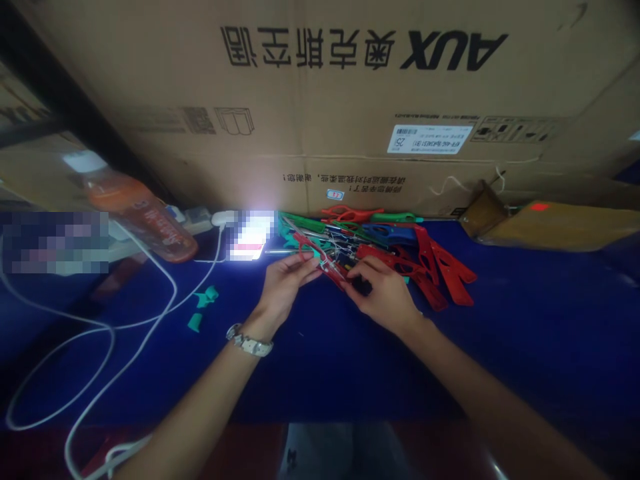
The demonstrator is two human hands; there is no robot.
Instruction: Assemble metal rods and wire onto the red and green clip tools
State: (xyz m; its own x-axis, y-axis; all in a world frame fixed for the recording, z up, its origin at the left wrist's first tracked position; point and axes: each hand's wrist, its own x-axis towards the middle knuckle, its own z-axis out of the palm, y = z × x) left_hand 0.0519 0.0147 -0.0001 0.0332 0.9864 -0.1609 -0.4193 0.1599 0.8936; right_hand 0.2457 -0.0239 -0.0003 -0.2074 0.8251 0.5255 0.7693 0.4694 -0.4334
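Observation:
A heap of red, green and blue plastic clamps (400,250) lies on the blue table cloth (325,360) in front of a big cardboard box. My left hand (285,283), with a watch at the wrist, pinches a red clamp piece with a metal spring (327,267). My right hand (383,290) is closed on the other end of the same red piece, with a dark part under its fingers. Both hands meet at the near left edge of the heap.
A large AUX cardboard box (320,100) walls off the back. An orange drink bottle (140,213) lies at the left beside a white power strip (195,219) and white cables (100,333). Small teal plastic bits (203,307) lie left of my hands. A lit phone screen (250,237) glows.

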